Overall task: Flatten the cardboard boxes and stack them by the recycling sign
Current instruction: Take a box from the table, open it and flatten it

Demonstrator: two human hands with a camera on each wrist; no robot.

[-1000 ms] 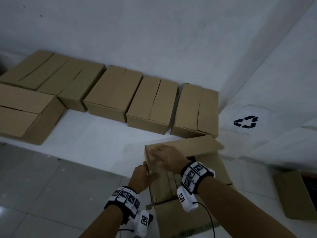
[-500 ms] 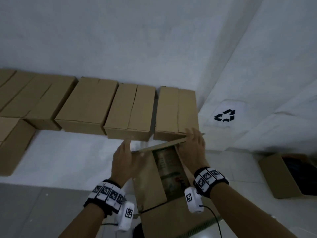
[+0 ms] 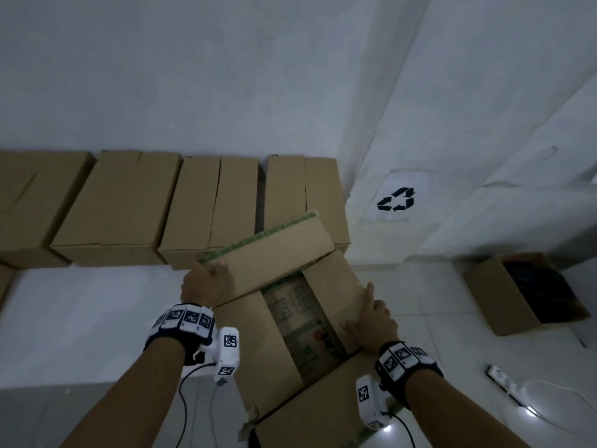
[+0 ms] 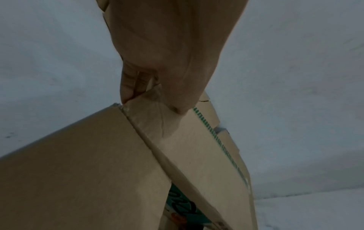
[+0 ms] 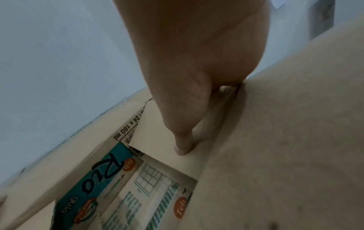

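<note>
I logged one cardboard box (image 3: 290, 334) held open in front of the person, low centre in the head view, its flaps spread and printed green and orange panels showing inside. The left hand (image 3: 206, 282) gripped the far flap (image 3: 274, 253) at its left corner, at about 10 o'clock from the box opening; the left wrist view showed the thumb (image 4: 177, 87) on one face of the corner and fingers (image 4: 130, 84) curled behind it, so that hand was clamped on the flap. The right hand (image 3: 371, 321) lay on the right flap (image 3: 336, 292) at about 3 o'clock from the opening, fingers extended along the cardboard; the right wrist view showed straight fingertips (image 5: 183, 146) pressing flat on the board, nothing pinched. I noted the hands well apart, one on each side of the box. Beyond the box, at 12 o'clock, a row of closed boxes (image 3: 206, 208) stood against the white wall (image 3: 226, 76). The recycling sign (image 3: 396, 199) sat on the wall at about 2 o'clock from the held box, near but not touching it. An open carton (image 3: 504, 302) rested on the tiled floor (image 3: 436, 286) at 3 o'clock, well apart from the hands.
</note>
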